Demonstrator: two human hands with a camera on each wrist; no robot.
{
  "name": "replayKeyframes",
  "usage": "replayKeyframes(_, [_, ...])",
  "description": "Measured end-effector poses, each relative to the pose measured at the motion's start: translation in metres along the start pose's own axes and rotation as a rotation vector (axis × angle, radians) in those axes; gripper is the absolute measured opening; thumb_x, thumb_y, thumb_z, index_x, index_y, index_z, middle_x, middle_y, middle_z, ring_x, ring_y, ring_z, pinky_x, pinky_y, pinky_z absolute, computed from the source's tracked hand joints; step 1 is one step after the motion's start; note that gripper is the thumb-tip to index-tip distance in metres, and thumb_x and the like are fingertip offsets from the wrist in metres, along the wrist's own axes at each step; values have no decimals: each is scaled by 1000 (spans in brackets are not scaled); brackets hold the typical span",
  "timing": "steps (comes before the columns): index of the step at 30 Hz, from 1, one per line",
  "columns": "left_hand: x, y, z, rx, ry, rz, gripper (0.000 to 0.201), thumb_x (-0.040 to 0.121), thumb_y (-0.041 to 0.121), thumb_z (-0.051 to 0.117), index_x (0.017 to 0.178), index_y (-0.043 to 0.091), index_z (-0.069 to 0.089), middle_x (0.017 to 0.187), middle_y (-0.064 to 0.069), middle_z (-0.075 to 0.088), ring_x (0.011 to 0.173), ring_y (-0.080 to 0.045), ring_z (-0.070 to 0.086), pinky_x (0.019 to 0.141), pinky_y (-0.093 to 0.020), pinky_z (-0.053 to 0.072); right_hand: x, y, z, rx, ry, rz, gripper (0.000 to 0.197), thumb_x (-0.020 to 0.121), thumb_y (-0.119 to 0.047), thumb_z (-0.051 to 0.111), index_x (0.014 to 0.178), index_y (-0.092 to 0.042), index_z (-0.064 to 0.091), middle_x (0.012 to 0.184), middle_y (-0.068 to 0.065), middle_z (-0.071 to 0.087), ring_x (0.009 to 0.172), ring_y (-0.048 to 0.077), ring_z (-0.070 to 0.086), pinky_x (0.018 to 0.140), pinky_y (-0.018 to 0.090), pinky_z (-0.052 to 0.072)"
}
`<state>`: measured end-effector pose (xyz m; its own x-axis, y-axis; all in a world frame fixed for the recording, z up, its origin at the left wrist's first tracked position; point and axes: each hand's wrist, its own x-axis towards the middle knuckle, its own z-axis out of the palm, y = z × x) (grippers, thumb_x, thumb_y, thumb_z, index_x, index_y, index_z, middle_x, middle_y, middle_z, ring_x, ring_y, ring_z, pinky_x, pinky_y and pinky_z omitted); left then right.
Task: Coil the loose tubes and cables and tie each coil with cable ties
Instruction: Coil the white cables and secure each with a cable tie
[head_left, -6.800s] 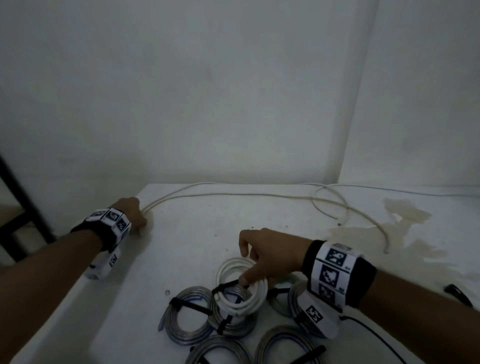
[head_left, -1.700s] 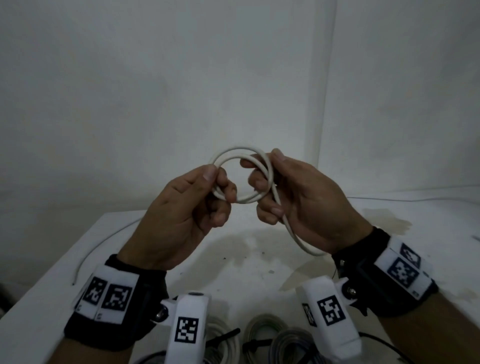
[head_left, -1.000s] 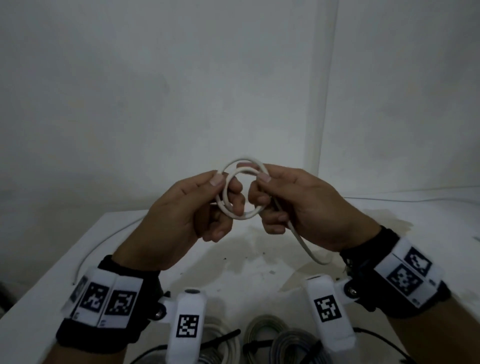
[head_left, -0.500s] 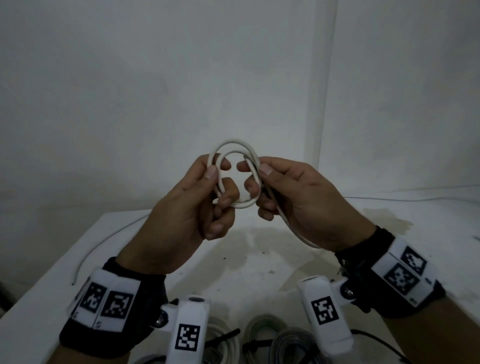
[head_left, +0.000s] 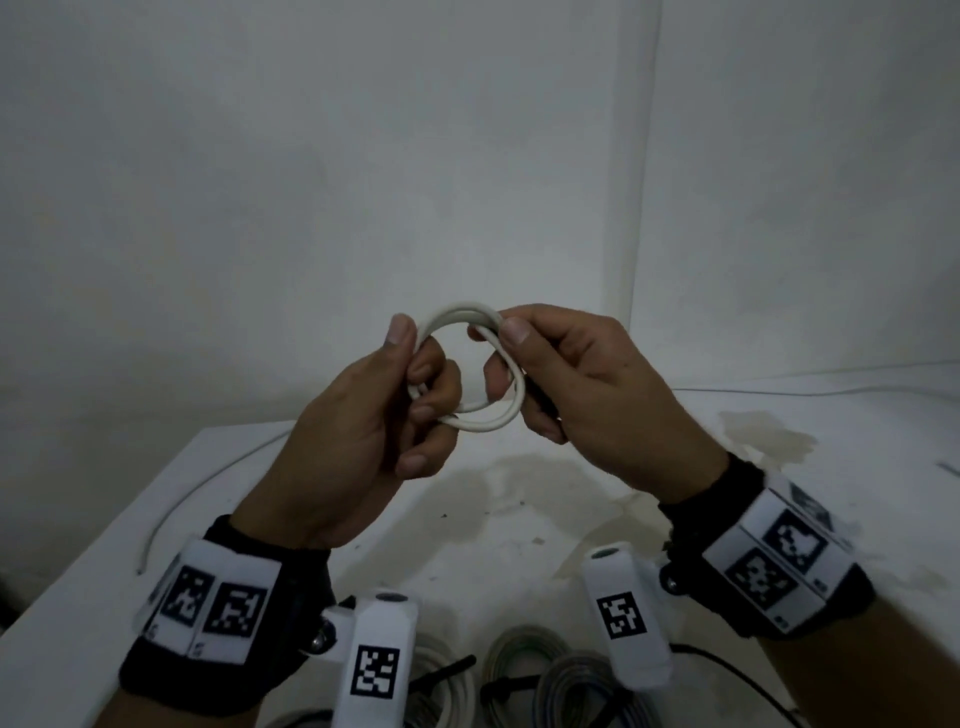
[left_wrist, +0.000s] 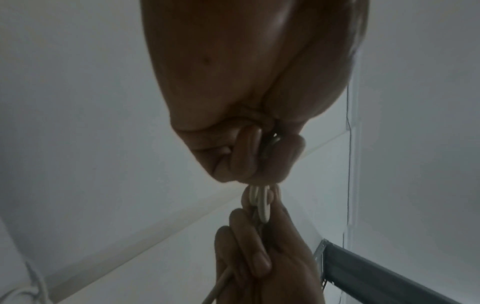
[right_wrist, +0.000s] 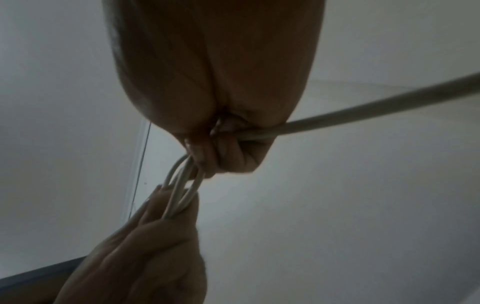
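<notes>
Left hand (left_wrist: 249, 86) fills the top of frame, fingers (left_wrist: 246, 152) curled, pinching a small white cable coil (left_wrist: 259, 202) at its tip. Right hand (left_wrist: 265, 265) below grips the coil's other side. A cable strand (left_wrist: 221, 288) trails down-left. White walls behind; grey metal bar (left_wrist: 389, 277) at lower right.

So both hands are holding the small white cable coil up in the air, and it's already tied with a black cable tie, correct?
Not quite. Both the left hand and right hand do hold the small white cable coil up in the air, but no black cable tie is on it: the head view shows bare white loops, and the right wrist view shows loose cable trailing from the right hand.
</notes>
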<state>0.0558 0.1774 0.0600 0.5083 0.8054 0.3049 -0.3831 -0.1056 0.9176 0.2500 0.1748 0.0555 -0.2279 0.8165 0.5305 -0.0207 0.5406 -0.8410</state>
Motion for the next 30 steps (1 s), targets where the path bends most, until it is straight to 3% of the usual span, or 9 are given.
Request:
replayKeyframes(4, [2, -4, 10, 142, 137, 67, 47, 96, 55, 34, 64, 22, 42, 59, 3, 33, 38, -8, 26, 38, -17, 28, -2, 3, 12, 64, 94, 25, 32, 111, -20, 41, 111, 0, 65, 75, 6, 64, 44, 15, 38, 42, 25, 33])
replayKeyframes(11, [2, -3, 11, 237, 291, 111, 51, 95, 58, 33, 62, 19, 35, 55, 2, 27, 36, -9, 19, 33, -17, 21, 0, -2, -3, -51, 37, 8, 19, 104, -14, 57, 115, -3, 68, 100, 8, 78, 43, 4, 43, 46, 17, 35])
replayKeyframes(13, [2, -3, 11, 241, 263, 73, 50, 94, 58, 34, 64, 18, 32, 57, 1, 25, 37, -10, 19, 34, -17, 23, 0, -1, -7, -278, 76, -109, 15, 102, -15, 62, 108, -6, 73, 94, 3, 78, 60, 0, 64, 58, 13, 44])
replayKeyframes(16, [1, 1, 6, 229, 184, 44, 48, 100, 54, 38, 68, 18, 33, 60, 1, 25, 40, -10, 20, 35, -17, 24, 1, 3, -8, -387, 128, -193, 14, 101, -19, 66, 104, -11, 76, 86, -4, 77, 85, 11, 74, 77, 29, 56])
replayKeyframes(19, [1, 5, 0, 236, 180, 103, 41, 103, 42, 39, 71, 17, 34, 61, 3, 26, 43, -9, 20, 36, -17, 24, 2, 2, -13, -365, 130, -172, 15, 101, -22, 66, 99, -13, 78, 82, -2, 76, 66, 17, 67, 63, 43, 54])
replayKeyframes(22, [3, 2, 1, 187, 200, 134, 40, 104, 42, 34, 72, 18, 32, 63, 4, 27, 45, -9, 20, 40, -17, 24, 1, -2, -12, -203, 50, -59, 27, 107, -23, 53, 107, -8, 75, 86, 3, 76, 46, 18, 41, 46, 28, 35])
replayKeyframes(26, [4, -4, 8, 6, 181, 119, 41, 105, 42, 29, 72, 18, 35, 67, 1, 29, 48, -13, 25, 50, -24, 23, 0, 0, 6, 148, -14, 83, 31, 109, -25, 43, 121, -9, 67, 81, -1, 62, 51, 14, 47, 44, 24, 34])
replayKeyframes(28, [3, -7, 8, -56, 143, 95, 41, 104, 43, 30, 73, 18, 39, 69, 0, 32, 50, -14, 29, 53, -27, 25, -1, 1, 11, 251, -30, 108, 31, 110, -26, 42, 123, -10, 65, 93, 4, 62, 51, 14, 48, 41, 23, 32])
replayKeyframes(30, [2, -10, 4, -71, 77, 55, 38, 104, 41, 30, 77, 18, 44, 71, -1, 38, 49, -15, 31, 53, -29, 21, -1, 1, 10, 298, -41, 117, 32, 111, -24, 39, 121, -7, 63, 86, 4, 61, 47, 13, 43, 40, 22, 27])
